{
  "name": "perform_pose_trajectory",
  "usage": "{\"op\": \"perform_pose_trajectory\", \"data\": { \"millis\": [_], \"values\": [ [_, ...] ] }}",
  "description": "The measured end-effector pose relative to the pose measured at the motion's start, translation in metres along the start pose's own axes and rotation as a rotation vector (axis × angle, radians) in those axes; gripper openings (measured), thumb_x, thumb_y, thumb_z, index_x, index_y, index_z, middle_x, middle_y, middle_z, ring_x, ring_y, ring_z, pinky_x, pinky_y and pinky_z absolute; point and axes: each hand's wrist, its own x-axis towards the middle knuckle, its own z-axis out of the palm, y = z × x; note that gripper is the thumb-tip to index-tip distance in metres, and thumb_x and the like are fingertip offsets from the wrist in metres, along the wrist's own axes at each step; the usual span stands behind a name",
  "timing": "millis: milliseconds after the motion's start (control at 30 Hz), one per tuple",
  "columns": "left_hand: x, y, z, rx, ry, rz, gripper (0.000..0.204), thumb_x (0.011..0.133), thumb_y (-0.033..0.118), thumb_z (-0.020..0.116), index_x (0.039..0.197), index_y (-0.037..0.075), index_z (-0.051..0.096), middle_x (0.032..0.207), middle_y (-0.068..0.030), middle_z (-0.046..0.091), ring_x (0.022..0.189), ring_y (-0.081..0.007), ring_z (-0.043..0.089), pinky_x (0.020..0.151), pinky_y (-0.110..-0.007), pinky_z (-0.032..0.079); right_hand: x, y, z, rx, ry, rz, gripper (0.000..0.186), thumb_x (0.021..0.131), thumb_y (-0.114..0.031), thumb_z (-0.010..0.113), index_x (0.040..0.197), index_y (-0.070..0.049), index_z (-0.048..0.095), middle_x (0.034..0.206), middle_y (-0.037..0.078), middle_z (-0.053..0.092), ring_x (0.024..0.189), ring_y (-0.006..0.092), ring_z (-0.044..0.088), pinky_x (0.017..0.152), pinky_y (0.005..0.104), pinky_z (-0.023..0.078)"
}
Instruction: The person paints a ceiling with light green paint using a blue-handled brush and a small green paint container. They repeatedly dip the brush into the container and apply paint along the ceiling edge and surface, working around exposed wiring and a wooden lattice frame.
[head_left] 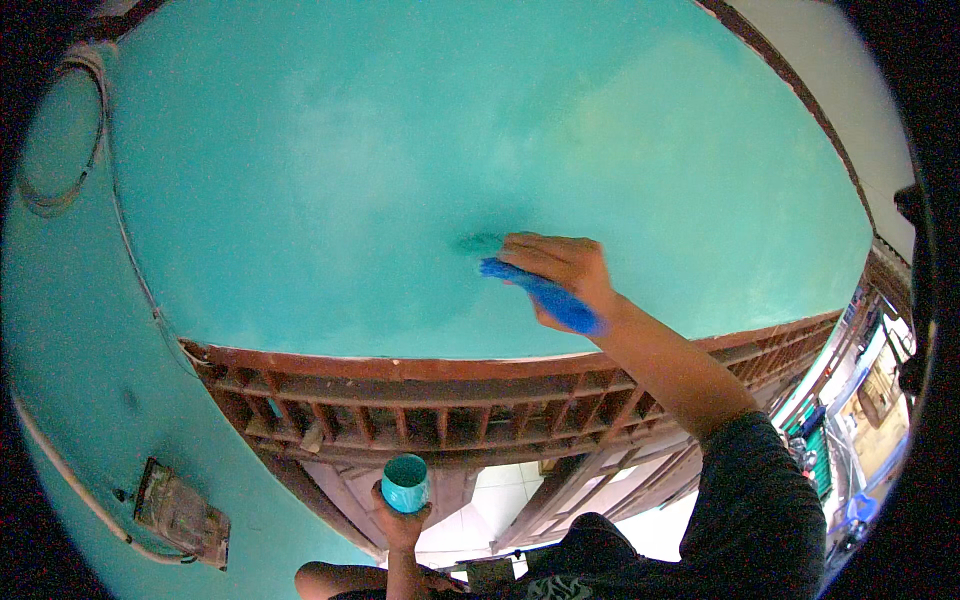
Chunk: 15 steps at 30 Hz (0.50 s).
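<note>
My right hand point(560, 268) is raised to the turquoise wall point(350, 190), closed round a long bright blue thing point(550, 297). Motion blurs it, so its kind cannot be made out. Just left of the fingers, a darker green patch point(478, 243) shows against the wall; whether it is paint, shadow or part of the held thing is unclear. Lower down, my left hand point(402, 518) grips a turquoise cup point(405, 487) from below. The cup is roughly upright, with a darker green inside.
Below the painted wall runs a brown slatted wooden frame point(440, 420). On the left wall hang a coiled cable point(98, 120) and a dusty electrical box point(180, 510) with a pipe point(80, 485). Cluttered items point(860, 420) stand at the far right.
</note>
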Motion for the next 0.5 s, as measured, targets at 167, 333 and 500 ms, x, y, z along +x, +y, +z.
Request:
{"op": "perform_pose_trajectory", "data": {
  "millis": [167, 333, 500],
  "values": [
    [-0.001, 0.003, -0.001, 0.006, 0.011, -0.037, 0.088, 0.047, 0.012, 0.086, 0.122, 0.001, 0.042, 0.112, -0.0169, 0.059, 0.102, -0.0307, 0.059, 0.09, -0.041, 0.048, 0.007, -0.009, 0.005, -0.074, -0.031, 0.052, 0.028, 0.069, -0.004, 0.074, 0.095, -0.001, 0.066, 0.094, 0.018, 0.069, 0.084, 0.0336, 0.07, 0.073, 0.0352, 0.059],
    [0.001, 0.0, 0.0, -0.019, 0.031, -0.002, 0.087, 0.047, 0.01, 0.085, 0.122, 0.001, 0.041, 0.111, -0.0159, 0.058, 0.101, -0.0303, 0.059, 0.089, -0.04, 0.048, -0.003, -0.007, 0.017, -0.139, 0.017, 0.042, 0.023, 0.07, 0.0, 0.073, 0.092, -0.002, 0.068, 0.09, 0.018, 0.07, 0.084, 0.0316, 0.071, 0.072, 0.036, 0.059],
    [0.001, -0.001, 0.0, -0.168, -0.007, -0.067, 0.094, 0.042, 0.01, 0.088, 0.124, 0.003, 0.042, 0.117, -0.0151, 0.057, 0.107, -0.0339, 0.056, 0.094, -0.043, 0.046, -0.005, -0.004, 0.009, -0.078, 0.069, 0.134, 0.021, 0.074, -0.007, 0.072, 0.096, -0.008, 0.069, 0.095, 0.011, 0.071, 0.085, 0.0266, 0.071, 0.07, 0.0353, 0.058]
  ]
}}
